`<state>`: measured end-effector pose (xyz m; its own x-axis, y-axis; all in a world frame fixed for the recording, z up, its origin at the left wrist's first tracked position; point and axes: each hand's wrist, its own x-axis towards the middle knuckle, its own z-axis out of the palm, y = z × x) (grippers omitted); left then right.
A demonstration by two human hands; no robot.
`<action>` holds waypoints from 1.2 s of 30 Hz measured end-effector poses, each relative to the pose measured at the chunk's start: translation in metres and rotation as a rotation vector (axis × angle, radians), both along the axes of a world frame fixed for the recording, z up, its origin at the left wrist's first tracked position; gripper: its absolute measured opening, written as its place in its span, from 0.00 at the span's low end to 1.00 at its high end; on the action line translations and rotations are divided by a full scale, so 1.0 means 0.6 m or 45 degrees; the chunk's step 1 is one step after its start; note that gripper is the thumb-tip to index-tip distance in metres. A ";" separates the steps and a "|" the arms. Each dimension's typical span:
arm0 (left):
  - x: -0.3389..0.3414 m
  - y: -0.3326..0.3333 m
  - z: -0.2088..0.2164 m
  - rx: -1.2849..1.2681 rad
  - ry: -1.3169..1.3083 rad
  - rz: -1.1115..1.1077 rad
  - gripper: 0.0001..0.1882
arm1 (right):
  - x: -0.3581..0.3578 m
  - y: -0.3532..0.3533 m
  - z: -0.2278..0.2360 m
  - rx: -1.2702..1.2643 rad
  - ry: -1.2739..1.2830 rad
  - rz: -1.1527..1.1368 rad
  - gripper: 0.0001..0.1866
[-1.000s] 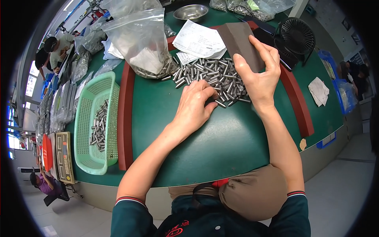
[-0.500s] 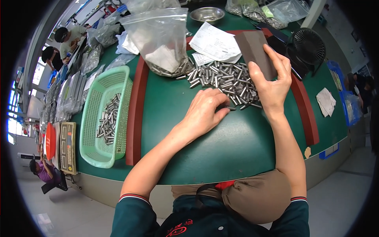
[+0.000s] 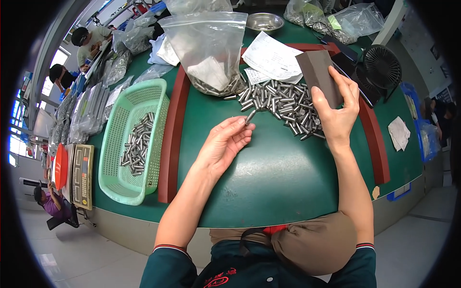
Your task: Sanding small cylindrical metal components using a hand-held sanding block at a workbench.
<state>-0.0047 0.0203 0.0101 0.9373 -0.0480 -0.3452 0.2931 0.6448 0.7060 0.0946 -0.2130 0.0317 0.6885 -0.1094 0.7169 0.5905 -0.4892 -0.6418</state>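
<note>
My left hand (image 3: 222, 144) is turned partly palm up and pinches one small metal pin (image 3: 250, 116) between thumb and fingertips, a little in front of the pile. A heap of grey metal pins (image 3: 283, 103) lies on the green table mat (image 3: 269, 177). My right hand (image 3: 340, 115) grips a dark brown rectangular block (image 3: 317, 69), which is tilted over the right side of the heap. Thumb and fingers clasp the block from both sides. A clear plastic bag (image 3: 206, 48) with more pins and a white paper inside stands behind the heap, left of some printed sheets (image 3: 272, 55).
A green perforated basket (image 3: 152, 163) holding pins stands left of a red-brown edging strip (image 3: 170, 149). A scale (image 3: 82, 177) is beyond it. At right are a black fan (image 3: 382, 67) and a white cloth (image 3: 398, 133). A metal bowl (image 3: 265, 21) stands at the back.
My left hand has drawn back from the heap and turned palm up, with a pin raised in its pinch. My right hand still holds the block. The whole view has shifted slightly.
</note>
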 end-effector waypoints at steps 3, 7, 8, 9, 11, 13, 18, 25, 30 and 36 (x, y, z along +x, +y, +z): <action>0.000 -0.003 0.003 -0.056 0.038 0.066 0.09 | 0.001 -0.002 -0.002 -0.017 0.000 -0.006 0.28; -0.003 -0.002 0.003 -0.093 0.058 0.090 0.08 | -0.002 -0.001 -0.003 -0.032 0.020 -0.005 0.27; -0.004 0.000 0.003 -0.102 0.046 0.085 0.08 | -0.003 -0.001 -0.003 -0.063 0.021 -0.003 0.26; -0.004 0.002 0.002 -0.111 0.034 0.080 0.08 | -0.004 -0.001 -0.004 -0.063 0.019 -0.002 0.26; -0.004 0.003 0.001 -0.110 0.024 0.078 0.08 | -0.004 0.000 -0.004 -0.073 0.033 -0.006 0.27; -0.005 0.005 0.001 -0.109 0.013 0.076 0.08 | -0.003 0.003 -0.003 -0.048 0.025 0.000 0.27; -0.006 0.001 0.002 0.058 -0.044 0.101 0.11 | -0.007 0.007 -0.011 -0.066 0.008 0.033 0.29; -0.004 0.004 0.004 0.042 -0.082 0.102 0.13 | -0.033 0.031 -0.014 -0.387 -0.165 0.188 0.34; -0.007 0.007 0.006 -0.006 -0.076 0.141 0.19 | -0.050 0.049 -0.011 -0.513 -0.206 0.323 0.36; -0.009 -0.007 -0.012 -0.086 -0.193 0.020 0.22 | -0.062 0.047 -0.006 -0.604 -0.241 0.424 0.36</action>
